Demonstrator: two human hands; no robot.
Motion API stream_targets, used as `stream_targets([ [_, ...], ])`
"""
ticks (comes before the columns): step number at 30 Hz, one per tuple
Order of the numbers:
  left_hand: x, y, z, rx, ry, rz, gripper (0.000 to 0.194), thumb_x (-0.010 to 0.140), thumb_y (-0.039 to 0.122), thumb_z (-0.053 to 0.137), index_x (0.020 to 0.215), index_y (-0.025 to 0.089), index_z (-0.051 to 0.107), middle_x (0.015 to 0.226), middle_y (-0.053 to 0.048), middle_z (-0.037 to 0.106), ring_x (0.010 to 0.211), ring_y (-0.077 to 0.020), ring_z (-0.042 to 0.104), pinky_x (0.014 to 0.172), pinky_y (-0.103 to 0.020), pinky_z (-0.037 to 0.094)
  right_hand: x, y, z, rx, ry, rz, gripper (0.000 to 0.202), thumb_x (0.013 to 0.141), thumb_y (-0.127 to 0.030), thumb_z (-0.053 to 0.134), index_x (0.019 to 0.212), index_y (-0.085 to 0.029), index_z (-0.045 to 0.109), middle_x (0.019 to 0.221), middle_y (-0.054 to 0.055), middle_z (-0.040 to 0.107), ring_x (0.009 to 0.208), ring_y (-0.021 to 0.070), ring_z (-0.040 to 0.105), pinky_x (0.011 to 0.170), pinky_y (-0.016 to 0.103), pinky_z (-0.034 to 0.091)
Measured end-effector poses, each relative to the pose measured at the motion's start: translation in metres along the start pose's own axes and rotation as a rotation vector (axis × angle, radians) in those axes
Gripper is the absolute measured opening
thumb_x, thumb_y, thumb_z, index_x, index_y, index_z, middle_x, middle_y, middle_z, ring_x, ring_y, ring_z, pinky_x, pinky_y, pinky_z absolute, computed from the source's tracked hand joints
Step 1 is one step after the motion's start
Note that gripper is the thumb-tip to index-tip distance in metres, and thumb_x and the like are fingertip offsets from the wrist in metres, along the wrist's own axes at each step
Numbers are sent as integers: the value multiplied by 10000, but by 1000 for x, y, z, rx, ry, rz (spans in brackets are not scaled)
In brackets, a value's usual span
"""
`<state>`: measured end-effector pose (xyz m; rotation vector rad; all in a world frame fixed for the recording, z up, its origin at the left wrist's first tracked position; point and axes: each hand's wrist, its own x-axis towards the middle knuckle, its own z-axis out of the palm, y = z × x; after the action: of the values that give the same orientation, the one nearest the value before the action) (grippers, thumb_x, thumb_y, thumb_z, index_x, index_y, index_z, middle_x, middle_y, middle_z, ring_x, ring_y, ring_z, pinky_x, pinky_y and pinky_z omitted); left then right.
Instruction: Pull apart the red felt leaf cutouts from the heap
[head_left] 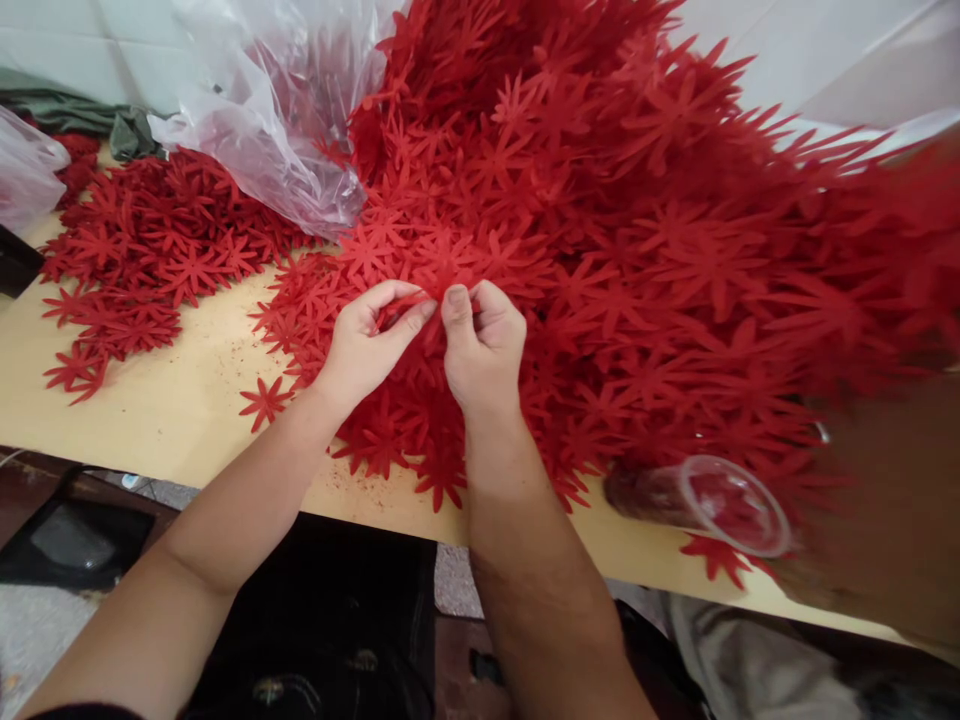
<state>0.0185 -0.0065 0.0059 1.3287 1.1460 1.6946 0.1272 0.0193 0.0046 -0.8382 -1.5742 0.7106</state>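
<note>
My left hand (373,337) and my right hand (484,345) meet at the middle of the view, thumbs and forefingers pinched almost tip to tip. Bits of red petal show at the left fingers, so a red artificial flower piece (397,312) appears to be held there. What the right fingertips pinch blends into the red behind and cannot be made out. Just beyond both hands rises a big heap of red flower pieces (585,260), each with several narrow petals. One loose red flower piece (266,403) lies beside my left forearm.
A smaller red pile (150,250) lies at the left of the wooden table (199,390). A clear plastic bag (277,130) stands behind it. A transparent plastic cup (739,505) lies on its side near the front edge at right, beside a brown cardboard surface (892,490).
</note>
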Motion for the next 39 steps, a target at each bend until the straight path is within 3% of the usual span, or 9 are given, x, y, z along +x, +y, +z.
stream_targets([
  [6,3,-1,0,-248,201,-135,107,692,146,647,683,173,543,696,58,575,689,-45,567,749,-198,471,-3,-2,3,110,-162,30,295,815,-452,488,693,-184,464,582,-62,399,502,32,352,498,205,331],
  [9,6,-1,-6,-344,311,-241,106,696,193,655,713,179,551,649,64,548,591,-33,531,621,-174,449,0,4,0,45,-79,29,295,826,-442,473,674,-190,451,563,-59,372,485,39,358,494,210,352],
  [12,10,0,-13,-357,352,-298,127,712,271,650,753,190,562,617,64,526,498,-26,475,503,-166,392,5,15,-7,-103,99,-74,258,828,-452,460,833,-199,515,721,-2,508,658,96,526,619,271,457],
  [17,9,-1,-10,-171,226,-208,158,745,241,612,895,209,572,820,21,604,796,-93,598,723,-225,473,4,9,-14,-425,193,-262,379,791,-441,522,1105,-230,520,1115,96,541,1100,247,503,875,479,445],
  [20,5,-11,-8,42,99,-40,337,713,198,633,1033,228,530,1074,-11,569,1091,-164,528,968,-328,410,-3,-5,-7,-360,53,-279,274,795,-428,524,950,-211,590,947,66,612,958,205,552,866,447,448],
  [23,1,-20,-10,260,-46,102,532,689,191,646,1182,251,454,1205,-45,481,1207,-218,434,1057,-399,330,-8,-9,2,-238,-98,-196,266,764,-450,561,835,-196,592,794,32,617,795,157,557,787,377,474],
  [30,-6,-14,-7,411,-237,241,675,689,166,612,1307,263,358,1183,-66,450,1143,-216,452,1052,-434,338,0,7,2,4,-49,12,227,776,-425,553,824,-204,545,798,3,604,758,118,577,750,313,493],
  [33,-4,-8,-7,336,-203,235,542,724,165,579,1238,264,440,1158,-48,501,1111,-193,484,1021,-405,376,3,9,0,56,-9,18,217,782,-423,549,789,-207,534,761,-12,595,705,102,566,705,292,494],
  [39,1,-1,-7,125,-98,59,145,773,179,557,911,192,599,823,1,608,780,-99,566,790,-264,476,3,7,0,97,70,108,274,762,-441,573,660,-206,473,586,-53,454,556,63,459,570,235,440],
])
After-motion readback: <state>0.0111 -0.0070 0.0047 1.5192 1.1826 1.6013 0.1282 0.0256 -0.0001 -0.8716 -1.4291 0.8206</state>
